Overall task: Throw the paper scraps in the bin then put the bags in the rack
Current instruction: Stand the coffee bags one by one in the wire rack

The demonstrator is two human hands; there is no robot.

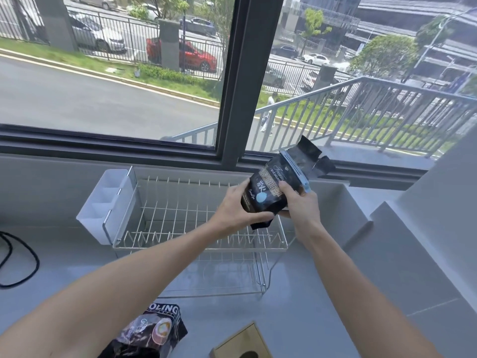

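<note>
A black coffee bag (pixel 268 188) with a pale blue sealing clip across its top is held tilted above the right end of the white wire rack (pixel 180 210). My left hand (pixel 238 209) grips the bag's lower left side. My right hand (pixel 299 202) holds its right side near the clip. A second dark bag (pixel 152 332) with a coffee picture lies on the counter at the bottom, partly hidden by my left forearm. No paper scraps or bin are in sight.
A white plastic caddy (pixel 105 202) hangs on the rack's left end. A black cable (pixel 23 262) loops at the left edge. A gold-coloured box (pixel 240 342) sits at the bottom edge. A raised grey ledge (pixel 402 228) stands to the right, under the window.
</note>
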